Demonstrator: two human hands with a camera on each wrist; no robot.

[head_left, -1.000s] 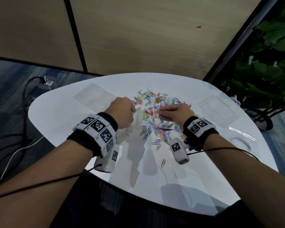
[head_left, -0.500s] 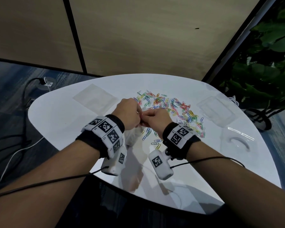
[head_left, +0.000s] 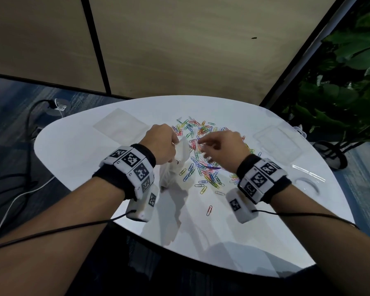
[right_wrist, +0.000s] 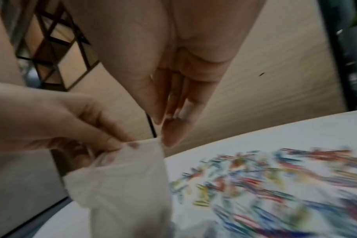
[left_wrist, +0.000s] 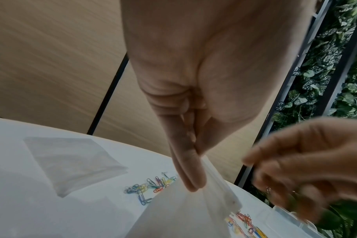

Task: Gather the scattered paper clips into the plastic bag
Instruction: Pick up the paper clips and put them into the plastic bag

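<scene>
Left hand pinches the floppy plastic bag by its rim, right hand loose and empty over slippery little paper clips mid-tabletop.

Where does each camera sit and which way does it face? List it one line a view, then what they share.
Head: above, facing down at the table; both forearms show, left hand gripping the plastic bag, right hand over the paper clips.
Left wrist: faces along the left palm toward the bag and wall.
Right wrist: faces along the right fingers; clips blurred.
Shared: bag, clips, both hands.
</scene>
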